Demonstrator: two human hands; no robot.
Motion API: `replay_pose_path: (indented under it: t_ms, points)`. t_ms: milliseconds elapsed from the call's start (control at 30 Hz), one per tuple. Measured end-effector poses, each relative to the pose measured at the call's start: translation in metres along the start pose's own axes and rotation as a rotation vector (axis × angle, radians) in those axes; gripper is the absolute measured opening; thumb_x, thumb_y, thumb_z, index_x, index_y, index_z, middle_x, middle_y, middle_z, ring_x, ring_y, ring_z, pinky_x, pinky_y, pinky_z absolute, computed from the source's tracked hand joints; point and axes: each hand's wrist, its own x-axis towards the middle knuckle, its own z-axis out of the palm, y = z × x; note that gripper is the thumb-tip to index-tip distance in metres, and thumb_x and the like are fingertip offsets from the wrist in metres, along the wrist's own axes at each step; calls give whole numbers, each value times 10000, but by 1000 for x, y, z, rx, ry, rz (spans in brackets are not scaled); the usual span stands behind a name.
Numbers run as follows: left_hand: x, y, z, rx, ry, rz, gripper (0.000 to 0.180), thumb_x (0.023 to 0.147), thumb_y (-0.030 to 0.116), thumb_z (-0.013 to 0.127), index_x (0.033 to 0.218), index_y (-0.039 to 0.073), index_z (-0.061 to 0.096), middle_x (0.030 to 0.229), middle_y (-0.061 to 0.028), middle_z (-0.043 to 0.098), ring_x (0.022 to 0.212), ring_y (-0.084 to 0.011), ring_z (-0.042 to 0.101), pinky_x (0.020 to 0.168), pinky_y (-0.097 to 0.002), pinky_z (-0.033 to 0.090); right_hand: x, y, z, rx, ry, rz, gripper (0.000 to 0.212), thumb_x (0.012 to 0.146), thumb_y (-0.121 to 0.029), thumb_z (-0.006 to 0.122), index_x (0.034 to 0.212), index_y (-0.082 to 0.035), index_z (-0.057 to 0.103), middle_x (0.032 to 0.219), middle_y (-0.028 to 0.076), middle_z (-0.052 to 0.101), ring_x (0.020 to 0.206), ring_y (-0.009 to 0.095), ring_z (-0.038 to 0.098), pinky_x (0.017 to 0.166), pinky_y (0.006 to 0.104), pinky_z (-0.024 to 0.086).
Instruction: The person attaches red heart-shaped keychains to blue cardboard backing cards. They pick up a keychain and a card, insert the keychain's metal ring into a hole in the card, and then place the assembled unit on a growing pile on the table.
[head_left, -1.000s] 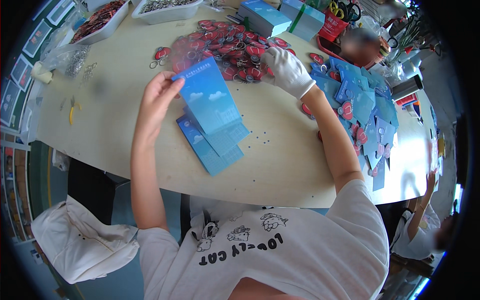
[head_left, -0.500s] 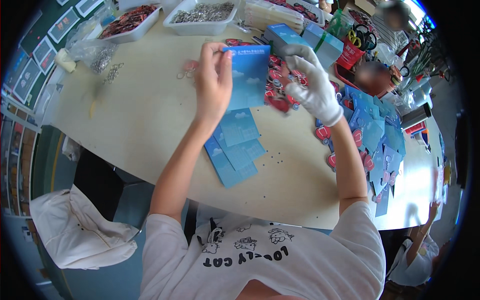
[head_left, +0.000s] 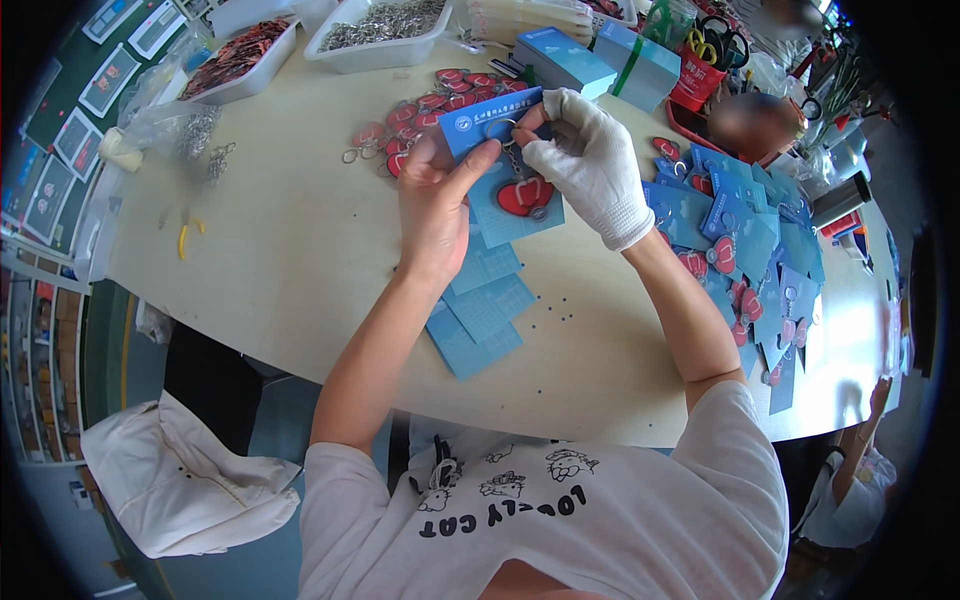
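Note:
My bare left hand [head_left: 436, 215] grips a blue card [head_left: 487, 207] by its left side, thumb across the front near the top. In a white glove with bare fingertips, my right hand [head_left: 597, 172] pinches the ring of a red heart-shaped keychain [head_left: 524, 197] at the card's upper part. The heart hangs on a short chain in front of the card. Below my hands, several blue cards [head_left: 474, 335] lie fanned on the table. Behind the held card is a pile of red keychains [head_left: 428, 112].
Blue cards with red keychains [head_left: 745, 250] are heaped at right. Farther back stand a tub of metal rings [head_left: 375, 62], a tub of red pieces [head_left: 250, 80], stacked blue cards [head_left: 565, 62] and a red cup with scissors [head_left: 697, 80]. A person [head_left: 850, 490] sits at far right.
My right hand has brought a red keychain from the pile to the card, its ring now at the card's top. My left hand has tilted the card and shifted lower, thumb now across its front.

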Motion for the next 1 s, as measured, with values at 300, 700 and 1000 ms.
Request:
replay_pose_path:
  t_ms: [300,700,1000]
  points:
    - [-4,2,3,42,-14,52,270,865,39,634,1130,51,585,1078,-30,624,1023,-105,559,935,-279,403,-6,-22,10,422,56,95,391,825,60,562,1187,2,427,1027,88,601,921,131,620,771,261,548]
    - [-5,-3,4,36,-36,54,284,857,-68,570,1125,7,509,1084,-74,602,998,-124,571,918,-292,436,-6,-8,14,352,29,171,444,803,80,562,1218,27,414,1085,106,572,927,148,605,798,263,539]
    - [3,9,-47,1026,-417,152,377,858,187,680,1153,2,533,978,-109,638,917,-191,606,827,-315,475,-2,-14,-89,-231,-312,116,500,697,-3,573,1196,-10,530,1015,76,621,973,132,585,875,285,467]
